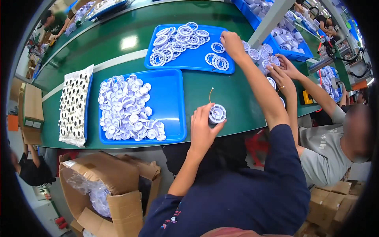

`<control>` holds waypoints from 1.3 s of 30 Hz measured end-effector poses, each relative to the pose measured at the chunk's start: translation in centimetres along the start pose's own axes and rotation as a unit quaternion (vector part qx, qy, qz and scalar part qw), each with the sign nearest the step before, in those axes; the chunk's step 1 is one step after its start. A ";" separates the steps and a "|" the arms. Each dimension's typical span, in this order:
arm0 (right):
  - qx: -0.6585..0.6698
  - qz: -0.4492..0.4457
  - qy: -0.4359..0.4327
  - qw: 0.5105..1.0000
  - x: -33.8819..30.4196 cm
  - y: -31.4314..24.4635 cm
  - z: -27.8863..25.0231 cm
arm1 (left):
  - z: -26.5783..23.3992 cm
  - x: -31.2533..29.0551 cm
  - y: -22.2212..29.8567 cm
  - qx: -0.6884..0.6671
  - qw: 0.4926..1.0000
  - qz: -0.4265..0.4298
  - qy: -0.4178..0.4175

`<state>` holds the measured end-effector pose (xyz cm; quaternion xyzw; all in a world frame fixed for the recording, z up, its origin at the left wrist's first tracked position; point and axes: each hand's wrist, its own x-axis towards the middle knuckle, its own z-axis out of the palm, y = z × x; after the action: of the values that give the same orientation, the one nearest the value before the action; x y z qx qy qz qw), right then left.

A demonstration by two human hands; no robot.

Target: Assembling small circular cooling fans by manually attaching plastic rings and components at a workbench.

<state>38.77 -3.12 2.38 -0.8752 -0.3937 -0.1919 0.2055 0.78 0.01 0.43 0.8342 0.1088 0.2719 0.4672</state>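
Observation:
My left hand [203, 126] is closed around a small round housing [217, 113] with a white spoked top, near the table's front edge. A thin orange wire [211, 94] sticks up from it. My right arm reaches far forward, and my right hand [233, 43] is over the right end of a blue tray [185, 65] of white spoked rings [183, 39]. Its fingers are curled in, and what they hold, if anything, is hidden. A few loose rings [219, 62] lie just below that hand.
A second blue tray [169, 87] holds a heap of white round caps [124, 106]. Left of it lies a white sheet with dark round parts [75, 104]. At right, a co-worker's hands [282, 73] handle white rings near a blue bin [302, 55]. An open cardboard box [126, 209] stands below the table.

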 end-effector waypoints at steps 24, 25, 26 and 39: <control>0.493 0.189 0.076 0.846 -24.4 -16.2 -8.3 | 3.4 1.3 -0.8 0.018 0.995 0.025 0.097; 0.486 0.184 0.071 0.851 -24.3 -16.3 -8.2 | 3.3 1.3 -0.9 0.023 0.995 0.024 0.098; 0.480 0.179 0.066 0.856 -24.3 -16.4 -8.3 | 3.4 1.3 -1.0 0.029 0.994 0.022 0.099; 0.483 0.164 0.057 0.858 -24.7 -16.5 -7.7 | 2.6 1.0 -1.0 0.023 0.996 0.003 0.092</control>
<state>9.50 -12.18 0.01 -0.7052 -0.2756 0.0095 0.6533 3.18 -0.90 -1.14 0.8165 0.1546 0.3463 0.4354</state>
